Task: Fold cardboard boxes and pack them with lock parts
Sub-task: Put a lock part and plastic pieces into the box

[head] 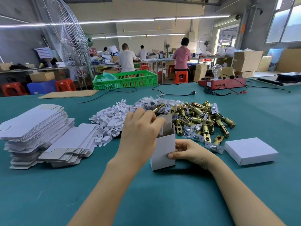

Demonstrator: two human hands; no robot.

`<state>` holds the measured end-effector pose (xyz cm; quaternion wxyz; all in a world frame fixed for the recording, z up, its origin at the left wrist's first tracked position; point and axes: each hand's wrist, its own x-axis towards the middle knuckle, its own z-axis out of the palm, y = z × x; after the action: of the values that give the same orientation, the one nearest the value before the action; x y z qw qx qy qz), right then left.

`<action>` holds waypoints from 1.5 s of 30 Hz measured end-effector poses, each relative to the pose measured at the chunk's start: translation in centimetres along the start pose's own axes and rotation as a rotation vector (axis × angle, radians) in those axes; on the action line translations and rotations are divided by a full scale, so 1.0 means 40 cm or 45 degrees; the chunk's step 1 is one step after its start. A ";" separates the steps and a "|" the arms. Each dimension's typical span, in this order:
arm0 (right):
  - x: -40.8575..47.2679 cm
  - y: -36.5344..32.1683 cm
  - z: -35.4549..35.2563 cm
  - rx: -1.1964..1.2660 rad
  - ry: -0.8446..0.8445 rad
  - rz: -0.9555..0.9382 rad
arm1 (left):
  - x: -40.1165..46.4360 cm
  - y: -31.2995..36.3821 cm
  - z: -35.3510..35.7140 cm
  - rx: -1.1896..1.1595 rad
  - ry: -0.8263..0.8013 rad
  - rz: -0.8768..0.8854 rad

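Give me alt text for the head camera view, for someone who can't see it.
The right hand holds an upright open white box on a green table while the left hand reaches into its top. Behind lie brass latches, white plastic pieces and flat box blanks.

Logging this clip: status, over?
Left hand fingers at open top of upright box. Right hand grips its side. Latch pile just behind, nothing blocking.
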<state>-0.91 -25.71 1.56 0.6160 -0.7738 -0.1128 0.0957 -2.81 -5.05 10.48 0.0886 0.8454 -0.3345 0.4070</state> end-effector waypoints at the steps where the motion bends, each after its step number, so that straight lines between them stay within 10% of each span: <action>1: 0.001 0.000 0.000 0.002 0.004 0.001 | -0.004 0.000 0.006 0.020 -0.075 0.003; 10: 0.006 0.003 0.002 0.001 0.011 -0.014 | 0.001 -0.014 0.025 0.159 -0.508 -0.083; 21: 0.009 0.009 -0.004 0.007 0.000 -0.015 | 0.004 -0.039 0.013 -0.162 -0.250 -0.027; 29: 0.010 0.013 -0.007 0.019 -0.017 -0.028 | -0.005 -0.131 0.023 -1.093 -0.011 -1.161; 34: 0.010 0.013 -0.007 0.017 -0.024 -0.030 | -0.087 -0.177 0.140 -0.701 -0.078 -1.312; 45: 0.013 0.015 -0.008 0.036 -0.039 -0.023 | -0.179 -0.200 0.259 -0.205 -0.619 -0.853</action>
<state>-0.28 -26.00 1.04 0.6258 -0.7625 -0.1278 0.1034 5.64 0.21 -0.67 0.2003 0.9692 -0.0830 0.1168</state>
